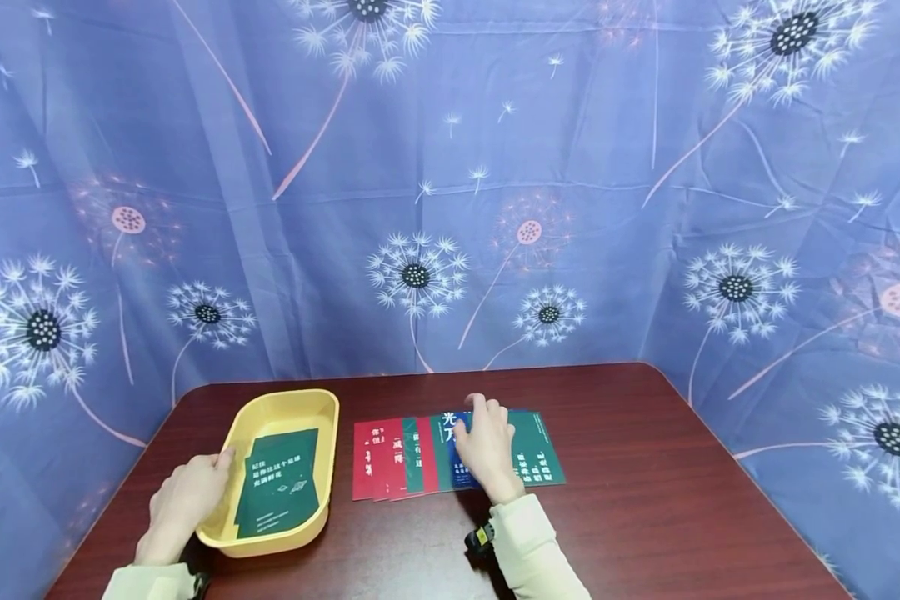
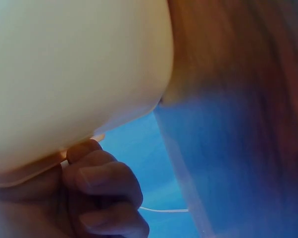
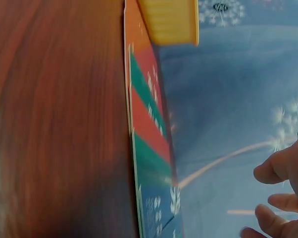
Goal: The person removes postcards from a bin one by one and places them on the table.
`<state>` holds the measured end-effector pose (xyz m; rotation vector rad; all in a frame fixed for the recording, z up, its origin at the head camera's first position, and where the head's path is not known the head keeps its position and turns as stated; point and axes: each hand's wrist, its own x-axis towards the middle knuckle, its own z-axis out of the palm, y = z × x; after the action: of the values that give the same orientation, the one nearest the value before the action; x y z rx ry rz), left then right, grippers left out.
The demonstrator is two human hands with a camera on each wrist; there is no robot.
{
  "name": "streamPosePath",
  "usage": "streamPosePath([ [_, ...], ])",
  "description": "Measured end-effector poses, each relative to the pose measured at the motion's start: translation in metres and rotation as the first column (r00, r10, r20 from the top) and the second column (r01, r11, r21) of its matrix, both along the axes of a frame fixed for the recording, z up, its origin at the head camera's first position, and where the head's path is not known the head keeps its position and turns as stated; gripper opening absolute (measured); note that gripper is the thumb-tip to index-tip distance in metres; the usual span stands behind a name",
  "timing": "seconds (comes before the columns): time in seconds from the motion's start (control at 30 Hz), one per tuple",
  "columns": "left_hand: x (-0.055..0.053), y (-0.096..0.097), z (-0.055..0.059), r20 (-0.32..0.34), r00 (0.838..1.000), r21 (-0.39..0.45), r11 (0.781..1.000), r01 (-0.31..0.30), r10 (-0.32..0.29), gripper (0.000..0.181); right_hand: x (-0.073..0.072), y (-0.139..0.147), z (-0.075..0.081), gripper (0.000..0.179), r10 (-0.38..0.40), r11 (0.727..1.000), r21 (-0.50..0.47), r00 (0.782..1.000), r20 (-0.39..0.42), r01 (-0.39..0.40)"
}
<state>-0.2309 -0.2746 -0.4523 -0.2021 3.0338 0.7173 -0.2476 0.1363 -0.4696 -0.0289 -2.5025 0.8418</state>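
At near left on the surface [image 1: 667, 483], the left hand [image 1: 187, 500] hooks its grip round the rim of the yellow tray [image 1: 292, 412]; an uneven pull could tip it, sliding the green cards [image 1: 281, 492] inside. To the right, the right hand [image 1: 487, 442], its grip loose and unladen, is over the overlapping card row [image 1: 435, 462]; careless contact could drag several together toward the far curtain [image 1: 420, 125].

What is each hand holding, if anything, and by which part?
The left hand grips the yellow, rounded rectangular plastic tray by its left rim; the right hand holds nothing.
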Motion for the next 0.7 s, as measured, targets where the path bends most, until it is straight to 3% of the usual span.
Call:
streamPosePath([
  [0.2, 0.001, 0.000, 0.002, 0.007, 1.000, -0.004, 1.000, -0.003, 0.003, 0.069, 0.007, -0.020, 0.006, 0.049, 0.114, 0.991, -0.063, 0.991, -0.065, -0.118],
  [0.37, 0.002, 0.000, 0.001, 0.007, 1.000, -0.008, 1.000, -0.006, 0.006, 0.071, 0.013, -0.041, 0.007, 0.045, 0.252, 0.965, -0.058, 0.967, -0.049, -0.254],
  [0.6, -0.001, 0.001, 0.001, -0.023, 1.000, -0.012, 1.000, -0.004, 0.004, 0.069, 0.025, -0.082, 0.018, 0.034, 0.389, 0.917, 0.120, 0.920, -0.054, -0.381],
  [0.7, -0.002, 0.001, 0.000, -0.019, 1.000, -0.011, 1.000, -0.005, 0.005, 0.070, 0.030, -0.105, 0.021, 0.032, 0.435, 0.882, 0.234, 0.898, -0.068, -0.410],
])
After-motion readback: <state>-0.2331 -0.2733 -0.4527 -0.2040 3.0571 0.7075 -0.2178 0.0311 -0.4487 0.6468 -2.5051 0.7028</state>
